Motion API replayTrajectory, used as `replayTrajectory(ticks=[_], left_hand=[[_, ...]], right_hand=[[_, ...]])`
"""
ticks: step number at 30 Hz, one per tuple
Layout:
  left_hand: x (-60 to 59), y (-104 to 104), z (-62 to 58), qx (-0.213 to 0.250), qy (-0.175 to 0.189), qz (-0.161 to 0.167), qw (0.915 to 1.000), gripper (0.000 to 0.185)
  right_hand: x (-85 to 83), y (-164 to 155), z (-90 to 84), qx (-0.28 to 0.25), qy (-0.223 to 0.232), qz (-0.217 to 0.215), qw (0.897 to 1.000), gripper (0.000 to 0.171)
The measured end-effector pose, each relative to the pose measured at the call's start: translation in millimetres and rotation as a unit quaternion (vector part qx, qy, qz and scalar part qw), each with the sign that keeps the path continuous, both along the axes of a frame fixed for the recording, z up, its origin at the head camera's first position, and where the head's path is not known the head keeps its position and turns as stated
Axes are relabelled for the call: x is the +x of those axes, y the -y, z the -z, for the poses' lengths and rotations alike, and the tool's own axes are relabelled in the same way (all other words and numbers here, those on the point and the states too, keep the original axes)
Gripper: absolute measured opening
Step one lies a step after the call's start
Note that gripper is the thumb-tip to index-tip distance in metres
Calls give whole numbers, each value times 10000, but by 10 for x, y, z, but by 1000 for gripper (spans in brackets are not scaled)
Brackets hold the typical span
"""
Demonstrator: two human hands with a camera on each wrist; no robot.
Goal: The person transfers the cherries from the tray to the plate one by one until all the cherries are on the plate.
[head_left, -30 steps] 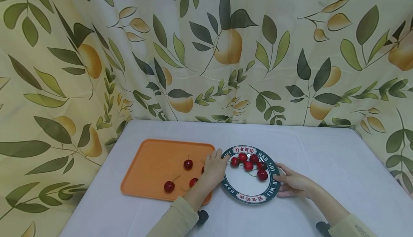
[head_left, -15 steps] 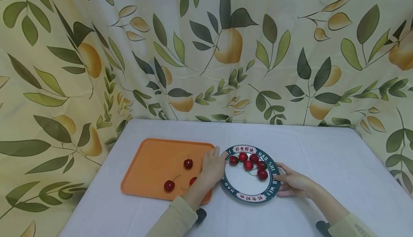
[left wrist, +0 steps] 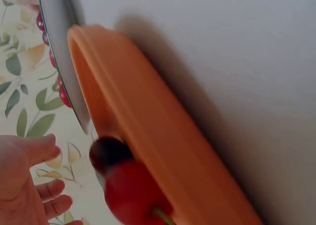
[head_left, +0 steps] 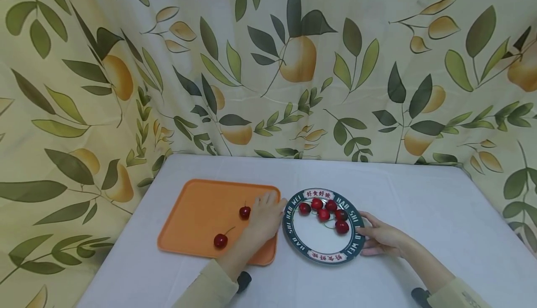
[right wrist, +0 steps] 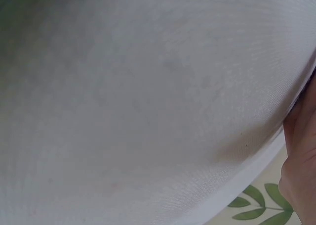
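hovering left hand over orange tray (perhaps touching a cherry).

Bare tray left of two cherries.

A white cloth covers the table. Behind it and along both sides hangs a pale curtain printed with green leaves and yellow pears, its folds touching the table's far edge.

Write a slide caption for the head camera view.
Left hand over orange plastic tray of cherries; right hand steadies round green-rimmed plate.
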State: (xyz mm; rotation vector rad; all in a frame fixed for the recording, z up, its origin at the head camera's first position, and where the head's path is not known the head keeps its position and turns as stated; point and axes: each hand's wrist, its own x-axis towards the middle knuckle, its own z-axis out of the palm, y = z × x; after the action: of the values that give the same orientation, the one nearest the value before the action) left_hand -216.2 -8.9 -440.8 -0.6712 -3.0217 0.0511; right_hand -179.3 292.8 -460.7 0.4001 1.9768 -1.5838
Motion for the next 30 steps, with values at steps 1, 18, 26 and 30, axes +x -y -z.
replayTrajectory(ticks=[1, 18, 26, 30], left_hand=[[13, 36, -1, -25, -63, 53, 10000, 37], [40, 756, 7, 449, -405, 1242, 9904, 38], [-31, 1032, 87, 207, -1024, 1486, 9834, 32], [-61, 1157, 123, 9, -1203, 1669, 9786, 31]], right_hand=[[2, 1, -3, -2, 2, 7, 10000, 67], [-8, 0, 17, 1, 41, 69, 10000, 67], [-1, 1, 11, -37, 30, 69, 10000, 67], [5, 6, 0, -77, 1, 55, 10000, 69]])
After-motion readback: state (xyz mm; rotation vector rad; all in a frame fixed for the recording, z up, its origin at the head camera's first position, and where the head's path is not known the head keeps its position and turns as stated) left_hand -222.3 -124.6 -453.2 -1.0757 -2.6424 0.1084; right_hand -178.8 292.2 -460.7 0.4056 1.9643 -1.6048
